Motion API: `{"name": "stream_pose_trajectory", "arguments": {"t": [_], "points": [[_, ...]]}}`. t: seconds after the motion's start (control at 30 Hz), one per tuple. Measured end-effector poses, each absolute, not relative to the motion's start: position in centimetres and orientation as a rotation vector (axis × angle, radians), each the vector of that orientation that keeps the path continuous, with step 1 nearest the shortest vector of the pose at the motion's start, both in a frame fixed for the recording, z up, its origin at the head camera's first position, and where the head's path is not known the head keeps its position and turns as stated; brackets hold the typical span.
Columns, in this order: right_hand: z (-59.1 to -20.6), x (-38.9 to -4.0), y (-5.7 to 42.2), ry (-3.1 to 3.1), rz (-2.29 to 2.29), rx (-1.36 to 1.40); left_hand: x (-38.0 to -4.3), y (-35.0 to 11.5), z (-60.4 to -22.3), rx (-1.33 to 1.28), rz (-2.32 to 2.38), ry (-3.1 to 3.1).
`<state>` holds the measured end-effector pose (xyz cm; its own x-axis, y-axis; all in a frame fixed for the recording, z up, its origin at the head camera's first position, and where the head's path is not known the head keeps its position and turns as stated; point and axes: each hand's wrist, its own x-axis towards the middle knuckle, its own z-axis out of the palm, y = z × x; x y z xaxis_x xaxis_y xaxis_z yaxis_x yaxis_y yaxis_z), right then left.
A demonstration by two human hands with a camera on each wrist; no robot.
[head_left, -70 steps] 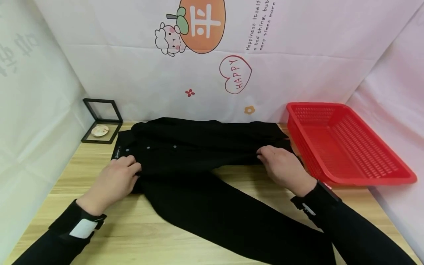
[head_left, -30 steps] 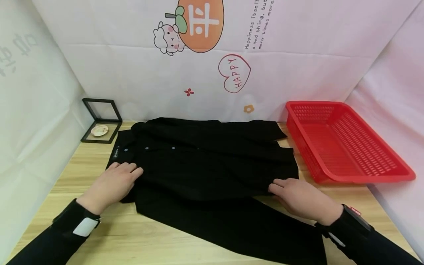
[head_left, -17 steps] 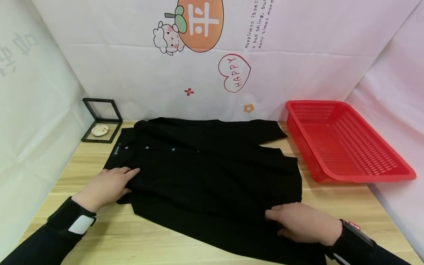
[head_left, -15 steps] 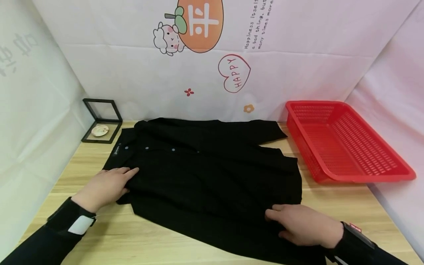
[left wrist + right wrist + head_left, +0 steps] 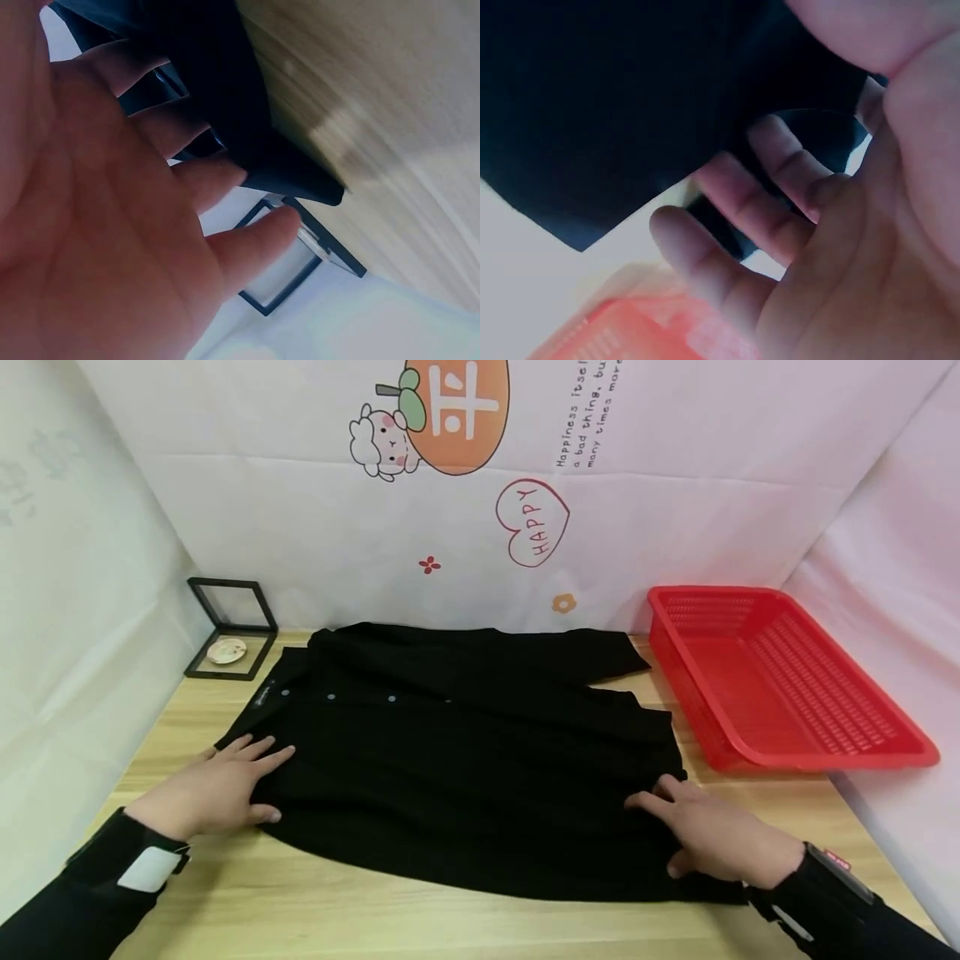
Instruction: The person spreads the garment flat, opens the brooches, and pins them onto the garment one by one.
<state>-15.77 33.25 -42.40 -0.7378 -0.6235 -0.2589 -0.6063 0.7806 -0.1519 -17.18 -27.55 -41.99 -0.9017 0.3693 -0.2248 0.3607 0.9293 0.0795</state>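
Observation:
A black buttoned shirt (image 5: 465,777) lies across the wooden table, its collar at the left and its hem at the right. My left hand (image 5: 221,785) rests on the collar end with fingers spread. In the left wrist view, the fingers (image 5: 255,247) of that hand are apart and touch the dark cloth. My right hand (image 5: 712,827) rests on the hem end near the front corner. Its fingers (image 5: 697,255) look loosely bent beside the cloth in the right wrist view, with no pinch visible. One sleeve (image 5: 600,656) points right along the back edge.
A red plastic basket (image 5: 795,693) stands at the right, close behind my right hand. At the back left is a black-framed display case (image 5: 225,672) holding a small round disc (image 5: 227,651). White printed cloth (image 5: 300,527) walls the back and sides.
The shirt's front layer was drawn toward me and let down flat. Lately its lower right part moved up the table. My left hand slid left and spread; my right hand moved right and away from me.

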Motion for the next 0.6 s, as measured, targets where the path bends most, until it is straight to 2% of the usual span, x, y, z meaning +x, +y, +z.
{"name": "stream_pose_trajectory", "arguments": {"t": [0.1,0.2,0.37,0.47,0.6], "points": [[-42.0,-16.3,33.1,2.685,-0.061,-0.923,-16.8,-27.1,-41.6,0.648,0.012,2.901],[-41.3,-16.4,32.2,2.740,-0.005,-0.945,-16.6,-25.3,-41.3,0.854,-0.014,3.007],[-40.6,-15.8,27.9,2.825,-0.080,-1.188,-16.3,-21.5,-41.9,1.252,-0.014,3.059],[-41.0,-15.5,24.3,2.740,-0.192,-1.363,-16.5,-20.0,-42.2,1.300,-0.107,3.045],[-41.4,-15.7,19.0,2.658,-0.183,-1.505,-17.2,-19.5,-42.1,1.175,-0.186,3.037]]}}
